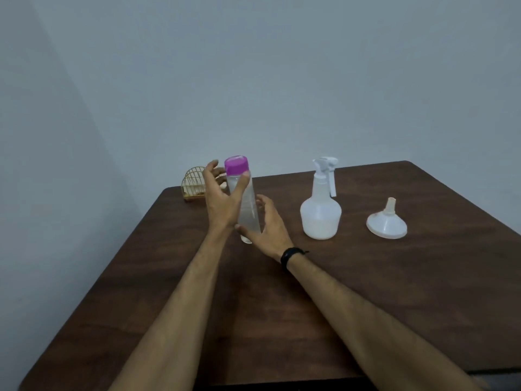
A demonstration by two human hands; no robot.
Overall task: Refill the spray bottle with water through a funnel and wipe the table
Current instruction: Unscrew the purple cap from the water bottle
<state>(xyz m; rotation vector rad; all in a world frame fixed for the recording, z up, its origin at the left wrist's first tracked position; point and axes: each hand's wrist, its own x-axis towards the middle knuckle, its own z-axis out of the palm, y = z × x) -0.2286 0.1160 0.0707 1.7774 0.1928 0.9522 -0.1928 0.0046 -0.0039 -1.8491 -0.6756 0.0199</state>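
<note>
The main risk from here is a spill: the tall clear water bottle (pixel 248 204) leans a little, its purple cap (pixel 236 165) is still on, and once that cap comes off any loose hold or hurried tilt could send water over the dark wooden table (pixel 394 292) rather than into the spray bottle. The left hand (pixel 222 198) holds the upper part of the bottle, thumb laid across its front just below the cap and fingers curled round the far side, so its grip looks closed on the bottle. The right hand (pixel 267 224) sits at the lower part with its thumb near the base; its fingers go behind the bottle, and I cannot tell whether they clasp it or only steady it. The water bottle appears nearly full of clear liquid. The white spray bottle (pixel 321 210) stands upright well to the right of the hands, trigger head (pixel 325 165) still screwed on, with what looks like a low layer of liquid at the bottom. Pouring before that head is off, or without the funnel seated, would cause the mess. The white funnel (pixel 386 221) rests mouth-down on the table to the right of the spray bottle, spout up, holding nothing. A small gold wire holder (pixel 193 183) stands at the far left corner with something pale inside, too unclear to name.
</note>
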